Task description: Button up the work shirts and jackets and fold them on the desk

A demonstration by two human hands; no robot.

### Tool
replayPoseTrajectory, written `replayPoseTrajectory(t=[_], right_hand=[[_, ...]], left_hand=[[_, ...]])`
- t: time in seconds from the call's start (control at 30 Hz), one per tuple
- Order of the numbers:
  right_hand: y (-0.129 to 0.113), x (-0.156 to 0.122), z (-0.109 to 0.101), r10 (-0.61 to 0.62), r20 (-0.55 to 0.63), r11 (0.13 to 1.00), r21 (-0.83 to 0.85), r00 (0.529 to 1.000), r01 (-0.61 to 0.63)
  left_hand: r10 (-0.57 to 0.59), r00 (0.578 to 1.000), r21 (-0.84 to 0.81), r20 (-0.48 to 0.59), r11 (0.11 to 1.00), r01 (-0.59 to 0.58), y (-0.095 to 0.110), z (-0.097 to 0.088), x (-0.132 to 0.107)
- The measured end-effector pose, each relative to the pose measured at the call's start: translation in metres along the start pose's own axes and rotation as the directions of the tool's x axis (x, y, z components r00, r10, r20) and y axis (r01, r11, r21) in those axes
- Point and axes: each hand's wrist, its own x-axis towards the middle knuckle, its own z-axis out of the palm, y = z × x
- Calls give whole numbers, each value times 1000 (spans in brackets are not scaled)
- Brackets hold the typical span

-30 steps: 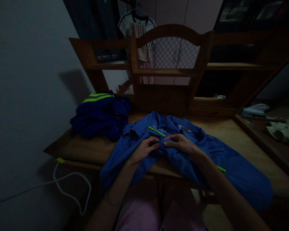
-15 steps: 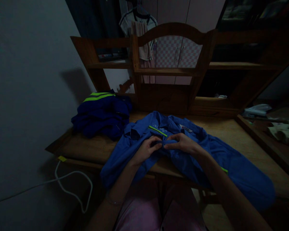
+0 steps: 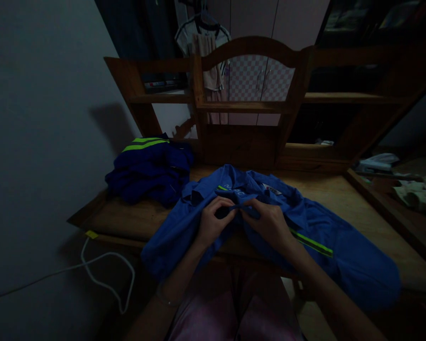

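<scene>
A blue work jacket (image 3: 341, 227) with yellow-green reflective strips and white lettering lies spread over the front of the wooden desk. My left hand (image 3: 215, 220) pinches a fold of its front between thumb and fingers. Close against it, my right hand (image 3: 268, 220) pinches the same part of the cloth, so the fingertips almost meet. Whatever small fastening may lie between them is hidden by the fingers and the dim light. One sleeve of the jacket hangs past the desk's front edge at the right.
A dark blue garment pile (image 3: 149, 170) with yellow-green bands sits at the left of the wooden desk (image 3: 124, 220). Behind rises a wooden shelf frame (image 3: 244, 106). A white cable (image 3: 131, 279) loops down at the left, beside the wall (image 3: 39, 142). Pale cloth (image 3: 417, 194) lies far right.
My right hand has turned and shifted slightly, with its fingers now bent downward on the cloth. The jacket front has moved a little, showing more of the right reflective strip.
</scene>
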Motion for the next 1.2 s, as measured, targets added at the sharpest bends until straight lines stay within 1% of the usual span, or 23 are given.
replayPoseTrajectory(t=[0.07,0.17,0.23,0.3,0.43,0.57,0.7,0.8,0.87,0.97,1.07,1.2], right_hand=[[-3,-6,10,-31,-57,998,-52,998,28],[-6,-14,22,-84,-124,996,-38,989,80],[-8,-19,27,-130,-143,991,-52,981,124],[-9,-23,28,-183,-121,977,-130,976,168],[-9,-29,28,-272,-65,920,-309,960,240],[-6,-31,28,-324,-51,889,-359,945,285],[-6,-30,28,-298,-53,897,-358,953,261],[-6,-28,26,-252,-57,913,-346,966,217],[-5,-26,24,-221,-57,928,-319,974,192],[-2,-25,22,-200,-39,941,-287,979,180],[-1,-25,21,-211,3,937,-285,978,203],[2,-22,12,-221,54,926,-301,974,227]], left_hand=[[3,999,42,-42,999,-1,2,0,-2],[-13,996,93,-85,995,21,5,0,-6],[-25,995,100,-101,994,35,7,0,-7],[-36,994,91,-106,995,46,8,-1,-7],[-64,993,47,-99,997,69,7,-1,-6],[-114,991,-23,-71,993,113,0,-1,-4],[-156,988,-97,4,983,156,-9,-1,-2],[-151,986,-114,72,981,159,-10,-1,-1],[-141,986,-111,91,982,151,-9,-1,-1],[-139,988,-102,72,984,146,-10,-2,-1],[-154,987,-98,36,983,156,-13,-2,-1],[-188,981,-70,45,979,191,-12,0,-1]])
